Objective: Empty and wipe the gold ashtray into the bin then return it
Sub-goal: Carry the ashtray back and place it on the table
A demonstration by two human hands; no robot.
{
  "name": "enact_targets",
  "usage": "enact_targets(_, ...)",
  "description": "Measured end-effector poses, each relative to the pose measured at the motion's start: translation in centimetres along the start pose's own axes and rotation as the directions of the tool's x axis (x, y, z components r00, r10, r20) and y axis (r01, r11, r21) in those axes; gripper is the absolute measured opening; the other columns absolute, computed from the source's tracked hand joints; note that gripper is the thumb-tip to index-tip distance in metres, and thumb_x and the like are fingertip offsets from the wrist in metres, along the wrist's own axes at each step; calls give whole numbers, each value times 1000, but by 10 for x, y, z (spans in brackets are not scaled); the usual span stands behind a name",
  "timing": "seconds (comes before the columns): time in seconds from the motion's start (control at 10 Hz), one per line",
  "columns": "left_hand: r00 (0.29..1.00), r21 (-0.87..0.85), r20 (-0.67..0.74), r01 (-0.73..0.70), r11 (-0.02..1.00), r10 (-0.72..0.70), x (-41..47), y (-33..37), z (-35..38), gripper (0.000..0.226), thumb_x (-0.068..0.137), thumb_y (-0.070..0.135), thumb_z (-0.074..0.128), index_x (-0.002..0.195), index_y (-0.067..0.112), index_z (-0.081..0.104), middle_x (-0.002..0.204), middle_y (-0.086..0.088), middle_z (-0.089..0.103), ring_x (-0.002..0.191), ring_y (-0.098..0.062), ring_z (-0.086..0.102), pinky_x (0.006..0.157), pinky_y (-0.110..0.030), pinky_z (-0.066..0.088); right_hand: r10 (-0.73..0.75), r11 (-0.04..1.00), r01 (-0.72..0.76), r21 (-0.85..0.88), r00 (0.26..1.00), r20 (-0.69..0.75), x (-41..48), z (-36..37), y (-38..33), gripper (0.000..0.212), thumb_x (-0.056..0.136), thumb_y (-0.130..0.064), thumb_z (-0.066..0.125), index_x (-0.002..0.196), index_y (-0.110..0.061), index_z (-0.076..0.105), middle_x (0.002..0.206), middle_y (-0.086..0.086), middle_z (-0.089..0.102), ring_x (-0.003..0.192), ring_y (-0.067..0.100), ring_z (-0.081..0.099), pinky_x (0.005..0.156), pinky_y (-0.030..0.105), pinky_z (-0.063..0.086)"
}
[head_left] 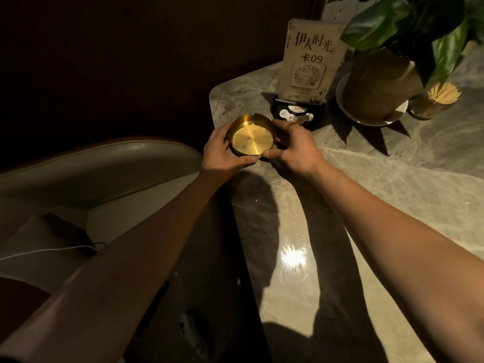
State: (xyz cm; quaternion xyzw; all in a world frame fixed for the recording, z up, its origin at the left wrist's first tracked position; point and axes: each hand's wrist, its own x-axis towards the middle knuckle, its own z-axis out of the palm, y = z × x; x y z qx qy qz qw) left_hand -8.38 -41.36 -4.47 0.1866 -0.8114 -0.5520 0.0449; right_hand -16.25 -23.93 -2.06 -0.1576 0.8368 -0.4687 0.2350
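The gold ashtray (252,138) is round and shiny, with a few small dark specks on its bottom. It is at the far left corner of the marble table (392,184), at the table's edge. My left hand (222,150) grips its left rim and my right hand (293,146) grips its right rim, thumbs toward me. Whether it rests on the table or is held just above it I cannot tell. No bin is in view.
Behind the ashtray stands a table sign (311,58) in a black holder (298,112). To the right are a potted plant (377,82) on a saucer and a toothpick jar (434,100). A cream cushioned seat (99,163) with a dark device and white cable (52,251) lies left.
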Motion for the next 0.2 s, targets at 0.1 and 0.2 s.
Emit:
enact_targets(0.1,1000,-16,13,5,1000,-5,-6,3,2,102,63,11,90,148,3,34,151,-15,40,136,-12,39,116,-32,35,35,998,-34,44,999,-20,-3,3,1,85,72,-6,82,145,-7,39,144,9,51,129,19,52,103,21,43)
enact_targets(0.2,1000,-28,13,-14,1000,14,-8,5,4,102,67,11,88,150,5,29,152,-14,39,133,-8,36,114,-25,33,25,999,-23,28,998,-66,-5,6,1,79,74,-9,82,143,-8,43,139,8,55,126,19,54,100,21,44)
